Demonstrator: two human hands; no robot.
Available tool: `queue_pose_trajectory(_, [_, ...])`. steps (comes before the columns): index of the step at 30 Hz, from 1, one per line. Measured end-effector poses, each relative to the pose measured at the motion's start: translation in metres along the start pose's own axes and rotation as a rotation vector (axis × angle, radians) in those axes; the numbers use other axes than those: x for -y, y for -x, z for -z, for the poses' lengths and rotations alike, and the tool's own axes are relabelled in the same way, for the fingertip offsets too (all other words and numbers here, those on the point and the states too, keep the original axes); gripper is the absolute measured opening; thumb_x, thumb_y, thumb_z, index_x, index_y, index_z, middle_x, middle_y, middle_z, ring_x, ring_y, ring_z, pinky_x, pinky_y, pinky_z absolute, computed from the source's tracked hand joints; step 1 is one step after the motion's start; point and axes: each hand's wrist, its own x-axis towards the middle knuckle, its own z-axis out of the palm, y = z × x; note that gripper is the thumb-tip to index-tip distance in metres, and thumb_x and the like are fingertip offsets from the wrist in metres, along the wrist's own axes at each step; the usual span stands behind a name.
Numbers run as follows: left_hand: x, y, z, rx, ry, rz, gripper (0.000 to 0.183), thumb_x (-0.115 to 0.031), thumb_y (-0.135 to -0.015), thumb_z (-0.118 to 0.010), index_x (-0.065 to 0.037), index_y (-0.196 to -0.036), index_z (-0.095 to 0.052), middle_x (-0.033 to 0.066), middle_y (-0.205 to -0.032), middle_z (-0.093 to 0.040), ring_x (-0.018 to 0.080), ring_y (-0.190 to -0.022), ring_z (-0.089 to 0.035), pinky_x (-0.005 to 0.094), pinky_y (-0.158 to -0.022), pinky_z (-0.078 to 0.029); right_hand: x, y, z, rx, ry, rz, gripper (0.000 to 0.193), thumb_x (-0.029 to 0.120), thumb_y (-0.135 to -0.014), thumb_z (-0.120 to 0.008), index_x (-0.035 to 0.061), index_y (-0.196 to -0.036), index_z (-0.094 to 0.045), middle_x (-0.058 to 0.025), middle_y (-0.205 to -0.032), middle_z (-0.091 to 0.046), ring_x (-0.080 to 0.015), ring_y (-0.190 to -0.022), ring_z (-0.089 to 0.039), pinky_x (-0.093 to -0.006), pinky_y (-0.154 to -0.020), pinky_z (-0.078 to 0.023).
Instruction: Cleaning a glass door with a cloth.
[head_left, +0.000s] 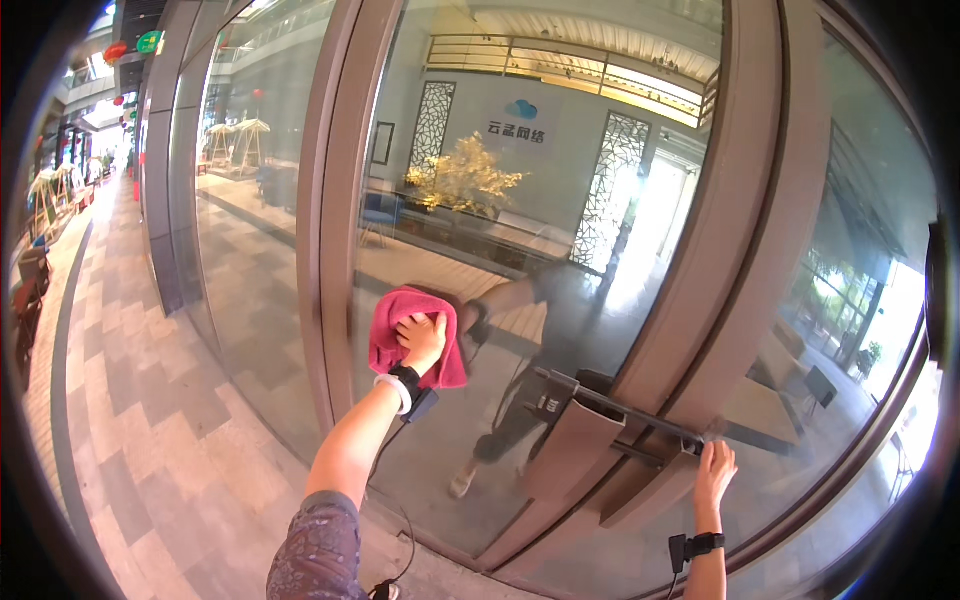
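Note:
My left hand (422,342) presses a folded dark-pink cloth (386,335) flat against the glass door pane (450,290), its fingers bent over the fabric. On that wrist sit a black band and a white band. At the right, my right hand (715,472) is closed around the end of a long black U-shaped lock (665,428). This lock runs across the brown door handles (575,455), linking the two door leaves. The fingertips of my right hand are partly hidden behind the lock's end.
Brown metal door frames (340,200) stand upright on both sides of the pane. A paved walkway (160,400) stretches away at the left, with lanterns (117,52) hanging far off. Through the glass show a yellow-leaved plant (465,175) and a reflection of a person.

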Motion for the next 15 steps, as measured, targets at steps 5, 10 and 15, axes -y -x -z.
queue_pose_trajectory(5, [0.033, -0.069, 0.017, -0.067, -0.098, -0.117, 0.071, -0.054, -0.088, -0.046, 0.004, -0.127, -0.033, 0.0354, -0.131, -0.031, 0.0536, -0.123, -0.029, 0.0653, -0.099, -0.022, -0.017, -0.011, -0.049, -0.359, 0.021, -0.004, 0.029, 0.021, -0.095, -0.035, 0.0057, -0.076, -0.051, -0.0104, -0.068, -0.055, -0.0292, -0.07, -0.053, -0.0387, -0.071, -0.034])
queue_pose_trajectory(10, [0.013, -0.135, 0.051, -0.353, 0.003, -0.309, 0.056, -0.044, -0.092, -0.047, 0.008, -0.114, -0.045, 0.0364, -0.133, -0.031, 0.0551, -0.129, -0.02, 0.0646, -0.102, -0.017, -0.011, -0.01, -0.057, -0.422, 0.112, -0.027, 0.028, 0.019, -0.095, -0.033, 0.0053, -0.076, -0.05, -0.0107, -0.068, -0.055, -0.0292, -0.07, -0.052, -0.039, -0.071, -0.034])
queue_pose_trajectory(15, [-0.117, -0.123, 0.09, -0.372, -0.101, -0.536, 0.055, -0.048, -0.087, -0.053, 0.005, -0.102, -0.056, 0.03, -0.12, -0.044, 0.0488, -0.121, -0.032, 0.0652, -0.097, -0.02, -0.008, -0.006, -0.053, -0.448, 0.165, -0.004, 0.027, 0.019, -0.094, -0.033, 0.0054, -0.076, -0.049, -0.0095, -0.066, -0.053, -0.0297, -0.067, -0.051, -0.0391, -0.071, -0.034])
